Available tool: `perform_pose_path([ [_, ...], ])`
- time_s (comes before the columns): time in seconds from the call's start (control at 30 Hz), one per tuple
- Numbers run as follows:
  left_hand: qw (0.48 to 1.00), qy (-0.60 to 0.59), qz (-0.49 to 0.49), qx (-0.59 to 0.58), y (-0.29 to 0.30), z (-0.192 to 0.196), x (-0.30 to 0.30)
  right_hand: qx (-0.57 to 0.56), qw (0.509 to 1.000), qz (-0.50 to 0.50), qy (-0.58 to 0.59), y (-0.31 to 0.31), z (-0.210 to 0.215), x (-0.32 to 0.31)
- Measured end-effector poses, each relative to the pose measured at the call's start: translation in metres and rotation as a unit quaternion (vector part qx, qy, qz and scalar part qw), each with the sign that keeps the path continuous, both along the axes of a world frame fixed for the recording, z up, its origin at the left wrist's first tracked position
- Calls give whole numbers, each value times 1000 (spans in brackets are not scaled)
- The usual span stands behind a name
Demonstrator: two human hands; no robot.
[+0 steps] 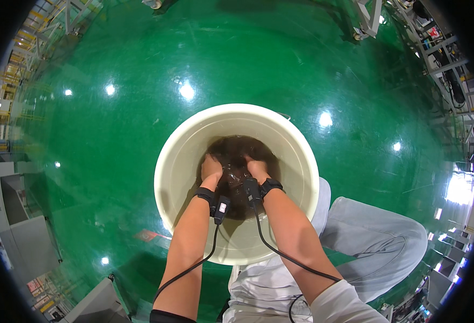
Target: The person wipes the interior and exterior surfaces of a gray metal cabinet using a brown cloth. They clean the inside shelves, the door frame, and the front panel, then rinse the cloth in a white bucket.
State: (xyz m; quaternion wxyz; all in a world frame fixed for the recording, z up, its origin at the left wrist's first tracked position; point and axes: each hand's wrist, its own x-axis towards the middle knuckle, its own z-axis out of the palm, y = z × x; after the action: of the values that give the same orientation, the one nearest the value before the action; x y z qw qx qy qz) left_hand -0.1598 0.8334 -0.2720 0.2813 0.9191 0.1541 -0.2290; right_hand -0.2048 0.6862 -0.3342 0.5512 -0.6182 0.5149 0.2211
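Note:
A round cream-coloured plastic bucket (296, 161) stands on the floor in front of me, with dark brown murky water (239, 207) in its bottom. Both my hands reach down inside it. My left hand (211, 168) dips into the water on the left, its back partly showing and its fingers hidden below the surface. A short way off on the right, my right hand (257, 168) is also partly under, with its fingertips out of sight. Whatever the hands hold, if anything, is lost in the dark water. Ripples and glints show between them.
Black wrist straps carry small devices (222, 210) whose cables (211, 250) run back along my forearms. My bent leg in light grey trousers (377, 231) is right of the bucket. Glossy green floor (140, 134) surrounds it. Wheeled metal frames (367, 21) and grey cabinets (30, 242) stand around.

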Motion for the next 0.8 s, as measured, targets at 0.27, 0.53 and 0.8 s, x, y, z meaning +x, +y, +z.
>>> perform_pose_path([
  [0.27,996,56,-49,56,3,9,1,-110,994,15,-26,-2,10,-2],
  [0.53,995,-39,-56,69,-8,20,1,-149,983,-67,-87,3,36,6],
  [0.8,991,-97,-74,58,-15,27,5,-218,955,-83,-186,-3,54,10],
])
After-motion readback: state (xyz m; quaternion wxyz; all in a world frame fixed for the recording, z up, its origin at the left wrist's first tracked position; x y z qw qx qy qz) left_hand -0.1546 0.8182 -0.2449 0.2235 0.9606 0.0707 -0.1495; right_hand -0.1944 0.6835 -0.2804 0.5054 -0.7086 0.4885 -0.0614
